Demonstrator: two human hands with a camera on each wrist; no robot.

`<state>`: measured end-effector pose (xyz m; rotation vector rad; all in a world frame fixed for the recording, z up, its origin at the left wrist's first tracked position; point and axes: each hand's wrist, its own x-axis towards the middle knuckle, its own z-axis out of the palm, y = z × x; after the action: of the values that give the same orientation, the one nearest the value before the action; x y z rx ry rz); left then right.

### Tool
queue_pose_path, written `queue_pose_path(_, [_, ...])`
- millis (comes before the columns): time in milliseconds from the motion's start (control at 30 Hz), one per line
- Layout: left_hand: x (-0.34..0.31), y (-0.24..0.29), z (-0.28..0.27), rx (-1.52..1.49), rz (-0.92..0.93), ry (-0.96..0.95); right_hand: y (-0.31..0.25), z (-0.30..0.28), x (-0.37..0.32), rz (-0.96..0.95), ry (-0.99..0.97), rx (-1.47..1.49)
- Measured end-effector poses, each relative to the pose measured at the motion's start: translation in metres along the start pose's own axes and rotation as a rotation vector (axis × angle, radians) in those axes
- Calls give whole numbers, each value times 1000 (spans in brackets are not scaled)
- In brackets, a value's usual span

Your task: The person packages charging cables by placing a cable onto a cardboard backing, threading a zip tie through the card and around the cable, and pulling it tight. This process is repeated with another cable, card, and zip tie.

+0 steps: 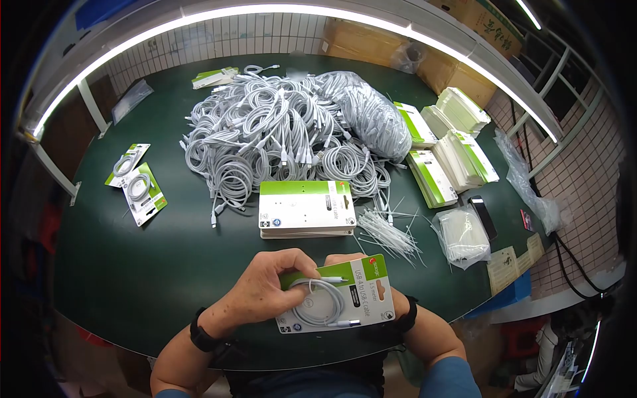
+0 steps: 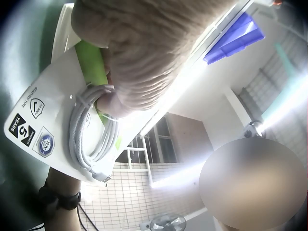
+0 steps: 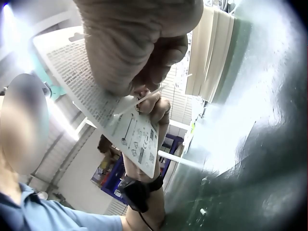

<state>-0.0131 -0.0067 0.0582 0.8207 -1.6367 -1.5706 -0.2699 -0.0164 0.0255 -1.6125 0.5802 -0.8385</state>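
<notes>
My left hand (image 1: 269, 282) grips a white-and-green cable card (image 1: 371, 308) by its left part, the thumb pressing over a coiled white USB cable (image 1: 340, 304) on the front. The card is tilted above the table's near edge. Behind it, largely hidden in the head view, is my right hand (image 1: 345, 259). In the right wrist view its curled fingers (image 3: 161, 72) are at the card's printed back, pinching at a thin white cable tie (image 3: 156, 90) that sticks out there. Left fingertips show beside that tie.
Ahead lies a stack of blank cards (image 1: 305, 205), with loose cable ties (image 1: 388, 235) to its right. A large heap of coiled cables (image 1: 265, 126) fills the middle. Two carded cables (image 1: 142, 199) lie at left; card stacks (image 1: 458, 159) and a bagged bundle (image 1: 463, 235) stand at right.
</notes>
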Motion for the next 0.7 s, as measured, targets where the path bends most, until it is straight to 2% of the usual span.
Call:
queue_pose_path(167, [0, 5, 1, -8, 7, -15, 2, -2, 0, -27, -9, -105])
queue_pose_path(267, [-1, 5, 3, 24, -9, -47, -9, 3, 7, -249, 60, -457])
queue_pose_path(400, [4, 5, 3, 184, 100, -79, 3, -10, 14, -305, 163, -656])
queue_pose_path(500, [3, 21, 4, 284, 105, -83, 3, -13, 14, -281, 233, -718])
queue_pose_path(567, [1, 22, 10, 264, 119, -63, -1, -12, 17, -364, 201, -736])
queue_pose_path(700, [-1, 12, 6, 408, 167, -85, 2, -8, 15, -306, 244, -700])
